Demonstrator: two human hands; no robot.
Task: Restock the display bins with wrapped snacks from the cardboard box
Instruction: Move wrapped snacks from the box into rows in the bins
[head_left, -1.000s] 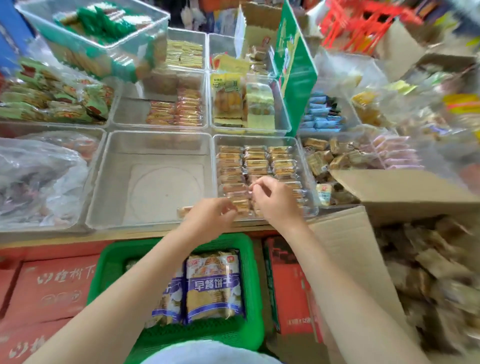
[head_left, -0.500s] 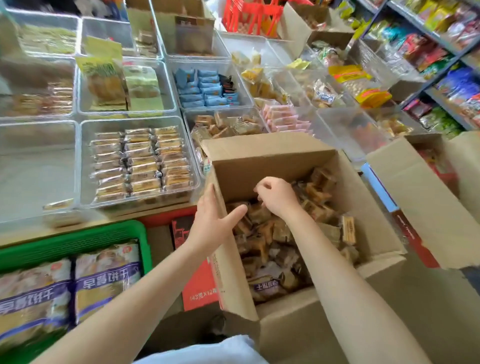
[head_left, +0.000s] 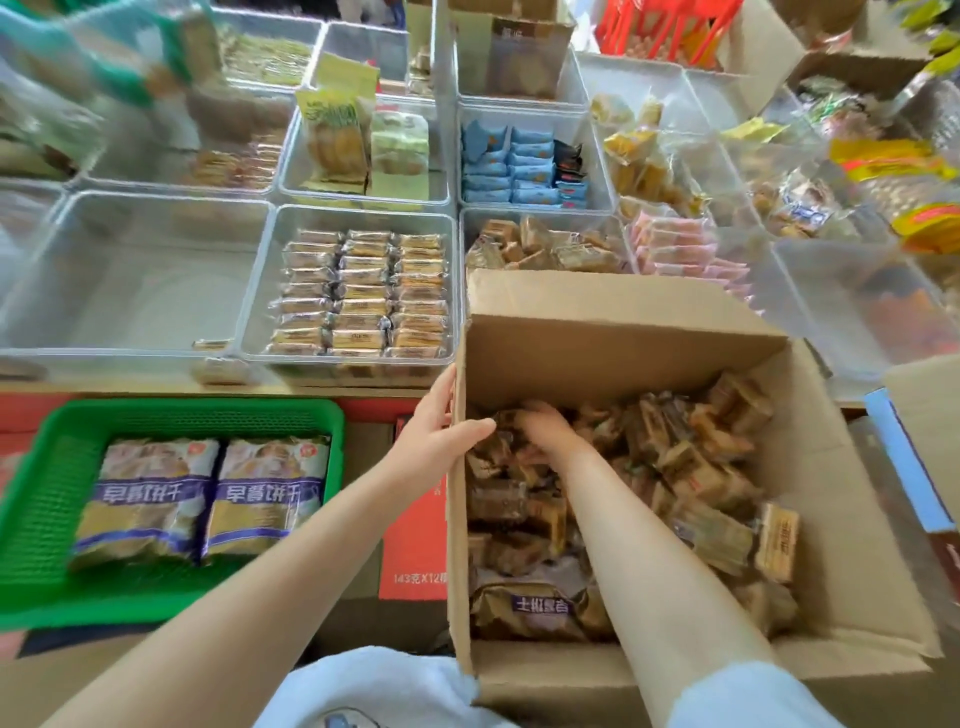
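The open cardboard box (head_left: 597, 353) stands in front of me, filled with loose brown wrapped snacks (head_left: 701, 467). My left hand (head_left: 431, 436) grips the box's left wall, thumb inside and fingers outside. My right hand (head_left: 550, 434) is down in the pile at the box's far left, its fingers curled round wrappers and partly buried. Behind the box a clear display bin (head_left: 613, 234) holds similar brown snacks (head_left: 545, 249). To its left, another bin (head_left: 358, 213) holds neat rows of wrapped bars.
A nearly bare clear bin (head_left: 130, 280) with one snack (head_left: 210, 344) sits far left. A green basket (head_left: 47, 493) with two purple bags lies below it, beside a red carton (head_left: 415, 545). Bins of blue packets (head_left: 519, 166) and pink packets (head_left: 680, 244) stand behind.
Both hands left the bin of rowed bars and came to the box. My left hand took hold of the box wall; my right hand sank into the snack pile.
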